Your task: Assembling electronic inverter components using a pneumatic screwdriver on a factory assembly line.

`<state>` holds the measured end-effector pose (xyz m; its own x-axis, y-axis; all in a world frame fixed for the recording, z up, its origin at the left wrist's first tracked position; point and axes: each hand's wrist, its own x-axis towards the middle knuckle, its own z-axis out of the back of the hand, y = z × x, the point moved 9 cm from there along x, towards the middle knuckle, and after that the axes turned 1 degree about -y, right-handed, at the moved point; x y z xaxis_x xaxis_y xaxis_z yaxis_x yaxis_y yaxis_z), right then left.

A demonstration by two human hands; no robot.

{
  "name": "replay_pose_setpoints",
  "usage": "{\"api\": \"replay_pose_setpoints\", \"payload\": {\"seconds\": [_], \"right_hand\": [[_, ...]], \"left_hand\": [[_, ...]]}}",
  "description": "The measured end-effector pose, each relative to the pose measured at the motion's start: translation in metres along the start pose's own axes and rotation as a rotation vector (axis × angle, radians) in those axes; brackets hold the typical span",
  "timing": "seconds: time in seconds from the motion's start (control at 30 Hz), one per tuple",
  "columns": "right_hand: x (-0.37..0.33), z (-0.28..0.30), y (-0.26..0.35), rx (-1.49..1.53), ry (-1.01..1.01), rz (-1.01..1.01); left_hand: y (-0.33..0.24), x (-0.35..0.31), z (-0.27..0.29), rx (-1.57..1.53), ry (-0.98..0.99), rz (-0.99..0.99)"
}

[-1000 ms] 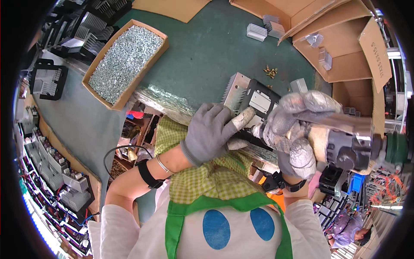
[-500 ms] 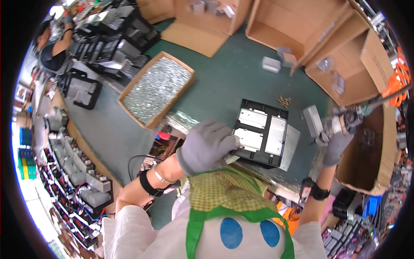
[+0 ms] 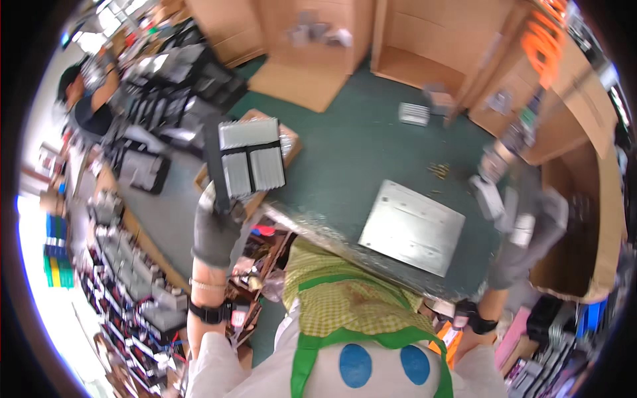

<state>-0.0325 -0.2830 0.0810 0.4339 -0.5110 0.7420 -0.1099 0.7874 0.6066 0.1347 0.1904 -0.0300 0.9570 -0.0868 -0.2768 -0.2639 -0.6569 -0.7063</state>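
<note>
Heat sinks of silver finned metal (image 3: 267,167), three of them, sit on a black plastic frame (image 3: 213,156) that we hold up on our left, in front of a shallow cardboard tray (image 3: 292,158) and hiding most of it. Our left hand in its grey work glove (image 3: 219,232) has its fingers closed round the frame's lower end. To the right, a flat silver metal plate with small holes (image 3: 413,227) lies on the green tabletop (image 3: 338,159), near the edge closest to us. Beyond the plate we see a small scatter of brass-coloured screws (image 3: 438,170). Our right hand in a matching grey glove (image 3: 541,222) is blurred at the table's right side, just beside a small grey block (image 3: 488,197); we cannot tell how its fingers stand or whether they hold anything. Close above it is a blurred hand tool (image 3: 501,154), below an orange coiled hose (image 3: 544,50). Open brown cardboard boxes (image 3: 444,33) line the far side, and a co-worker in dark clothing (image 3: 93,106) is at the upper left.
</note>
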Motion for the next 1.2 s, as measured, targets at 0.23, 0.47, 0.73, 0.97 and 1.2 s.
{"api": "replay_pose_setpoints", "payload": {"seconds": [0.23,0.47,0.73,0.97,1.2], "right_hand": [[-0.05,-0.097,0.091,0.686,0.503,-0.366],[-0.105,-0.099,0.026,0.957,1.187,-1.11],[-0.002,-0.042,-0.082,-0.404,0.554,-0.038],[-0.002,-0.049,-0.124,-0.653,0.738,0.053],[-0.008,-0.057,-0.053,-0.059,1.06,-0.226]], "left_hand": [[0.071,-0.079,-0.169,0.798,0.482,-0.403],[0.087,-0.133,-0.252,1.612,1.069,-1.274],[0.152,-0.13,-0.23,1.472,1.497,-1.246],[0.138,-0.134,-0.211,1.437,1.47,-1.351],[0.114,-0.143,-0.196,1.389,1.4,-1.459]]}}
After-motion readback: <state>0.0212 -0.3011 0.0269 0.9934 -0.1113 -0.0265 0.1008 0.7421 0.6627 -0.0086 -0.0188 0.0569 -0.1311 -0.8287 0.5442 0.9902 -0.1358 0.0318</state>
